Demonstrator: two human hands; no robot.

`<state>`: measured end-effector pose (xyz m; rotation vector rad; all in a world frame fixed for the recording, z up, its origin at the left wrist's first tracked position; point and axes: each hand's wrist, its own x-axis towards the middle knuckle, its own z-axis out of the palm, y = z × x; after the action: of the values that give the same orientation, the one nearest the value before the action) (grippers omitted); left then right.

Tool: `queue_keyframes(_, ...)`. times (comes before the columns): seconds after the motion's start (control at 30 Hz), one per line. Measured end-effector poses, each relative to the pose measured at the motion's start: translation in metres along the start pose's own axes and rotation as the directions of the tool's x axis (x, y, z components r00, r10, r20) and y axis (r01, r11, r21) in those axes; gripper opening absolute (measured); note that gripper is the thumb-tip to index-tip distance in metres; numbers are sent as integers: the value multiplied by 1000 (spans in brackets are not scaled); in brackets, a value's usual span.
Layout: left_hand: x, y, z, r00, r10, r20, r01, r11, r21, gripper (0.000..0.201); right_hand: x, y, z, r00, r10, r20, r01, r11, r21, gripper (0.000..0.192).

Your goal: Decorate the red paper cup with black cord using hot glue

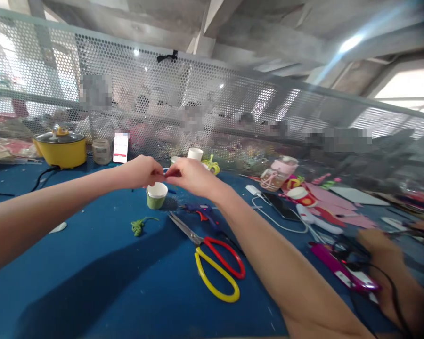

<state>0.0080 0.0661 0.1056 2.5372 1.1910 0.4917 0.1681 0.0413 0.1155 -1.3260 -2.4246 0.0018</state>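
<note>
My left hand [144,170] and my right hand [191,175] meet fingertip to fingertip above a small paper cup [156,201], white inside with a green outer side. Both are closed in a pinch; whatever sits between the fingertips is too small to make out. Just in front of the cup lies a loose tangle of green yarn [137,228] with one strand trailing right. Scissors [198,241] with one red and one yellow handle rest open on the blue table [102,287]. A dark blue glue gun [204,210] with a red trigger lies beneath my right forearm.
Behind my hands stand a white cup [195,153] and yellow-green yarn [212,165]. A yellow electric pot [61,149], a jar [101,151] and a lit phone [120,147] line the mesh divider. At right are a purple power strip [342,270], cables and another person's hand [381,249].
</note>
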Motion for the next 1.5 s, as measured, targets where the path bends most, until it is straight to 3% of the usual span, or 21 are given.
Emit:
queue_keyframes(0.13, 15, -1, -3, 995, 77, -59, -70, 991, 117, 14, 10, 8, 12, 1000, 19, 23, -18, 997, -72, 11)
queue_keyframes(0.27, 24, -18, -5, 989, 109, -97, -98, 989, 111, 13, 11, 22, 20, 993, 96, -70, -89, 991, 98, 9)
queue_keyframes(0.4, 26, -40, 0, 992, 43, -118, -48, 998, -40, 16, 12, 36, 33, 979, 159, -125, -134, 974, 183, 8)
queue_keyframes(0.63, 30, -60, 21, 990, 33, -136, -48, 992, -113, 18, 16, 47, 58, 956, 230, -185, -172, 944, 281, 11)
queue_keyframes(1.03, 35, -71, 36, 981, -13, -193, -29, 977, -213, 16, 22, 58, 91, 918, 318, -238, -211, 898, 386, 12)
queue_keyframes(1.5, 41, -75, 52, 978, -21, -209, -27, 974, -223, 15, 17, 66, 100, 915, 334, -225, -234, 896, 378, 13)
